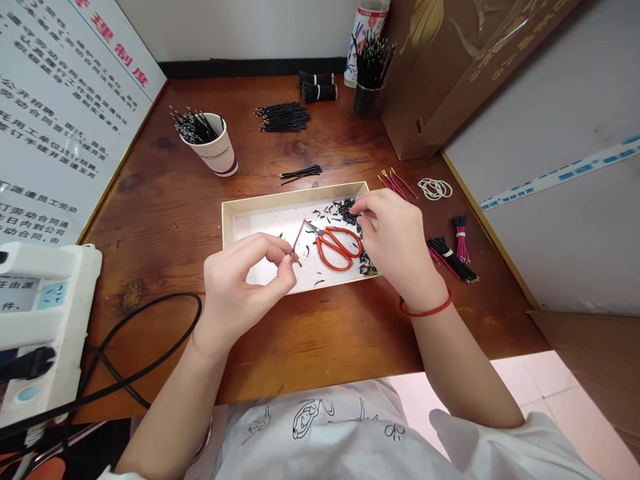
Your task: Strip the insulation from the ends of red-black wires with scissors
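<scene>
My left hand (250,277) pinches a short pink wire (299,238) between thumb and fingertips, its free end pointing up over a shallow cream box (295,195). Over the box's right end hovers my right hand (393,233), thumb and fingers curled closely together; what they hold, if anything, is too small to make out. Between the hands, red-handled scissors (339,247) lie in the box with the blades pointing left. Black scraps (345,211) are heaped beside my right fingertips, and more are scattered across the box floor.
Behind the box lie loose black wires (301,174), a larger pile (283,117) and tied bundles (319,91). A paper cup (215,150) and a clear cup (367,100) hold wires. Rubber bands (435,189) lie right. A power strip (45,320) and black cable (150,300) occupy the left.
</scene>
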`<state>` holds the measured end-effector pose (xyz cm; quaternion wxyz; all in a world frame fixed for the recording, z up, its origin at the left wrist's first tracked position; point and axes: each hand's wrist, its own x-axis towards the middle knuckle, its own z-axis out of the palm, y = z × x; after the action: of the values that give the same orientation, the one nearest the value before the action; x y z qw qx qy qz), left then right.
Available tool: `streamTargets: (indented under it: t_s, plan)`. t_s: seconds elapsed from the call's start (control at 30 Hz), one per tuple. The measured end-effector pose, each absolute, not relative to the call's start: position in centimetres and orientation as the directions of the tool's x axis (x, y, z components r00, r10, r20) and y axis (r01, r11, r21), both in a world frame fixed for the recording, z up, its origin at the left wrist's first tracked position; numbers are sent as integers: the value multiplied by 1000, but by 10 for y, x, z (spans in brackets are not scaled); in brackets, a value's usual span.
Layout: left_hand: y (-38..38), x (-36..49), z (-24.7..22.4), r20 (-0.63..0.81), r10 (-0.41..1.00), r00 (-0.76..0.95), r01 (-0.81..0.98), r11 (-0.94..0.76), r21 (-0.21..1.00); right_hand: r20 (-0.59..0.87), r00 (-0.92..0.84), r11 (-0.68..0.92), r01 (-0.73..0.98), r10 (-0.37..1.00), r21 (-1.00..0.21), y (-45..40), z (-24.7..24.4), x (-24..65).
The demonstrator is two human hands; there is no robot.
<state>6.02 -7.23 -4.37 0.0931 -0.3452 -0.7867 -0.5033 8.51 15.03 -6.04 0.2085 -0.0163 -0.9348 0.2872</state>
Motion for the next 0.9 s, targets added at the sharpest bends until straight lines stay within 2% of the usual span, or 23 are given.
streamTargets:
  t_s: [0.07, 0.13, 0.2, 0.27, 0.33, 0.43, 0.6, 0.8, 0.87, 0.9]
  plan:
    - [-71, 59, -46, 552, 417, -722, 685, 317, 656, 412, -901, 797, -150, 133, -586, 137, -54, 91]
    - [-70, 58, -47, 593, 438, -676, 736, 360, 574, 378, -916, 672, -195, 136, -714, 120, -46, 97]
    - [-69, 58, -48, 613, 476, -631, 776, 373, 509, 193, -979, 472, -142, 61, -870, 106, -41, 103]
    - [-69, 58, -49, 623, 513, -590, 807, 365, 464, 8, -999, 315, -21, -43, -949, 98, -39, 107]
    - [-70, 58, -49, 633, 530, -564, 826, 359, 435, -77, -989, 223, 47, -127, -974, 95, -40, 107]
    - [-71, 58, -48, 632, 506, -586, 810, 359, 463, -81, -972, 89, 62, -219, -994, 95, -42, 106]
    - [-70, 59, -45, 651, 469, -597, 802, 338, 492, -126, -966, -89, 149, -226, -985, 94, -40, 106]
    - [-71, 60, -46, 699, 431, -571, 814, 405, 416, -163, -962, -72, 183, -218, -981, 94, -33, 109]
    - [-79, 53, -46, 690, 406, -599, 783, 477, 399, -168, -954, -63, 189, -249, -980, 97, -28, 113]
    - [-85, 47, -46, 686, 351, -637, 733, 553, 396, -171, -945, -57, 194, -280, -979, 99, -24, 116]
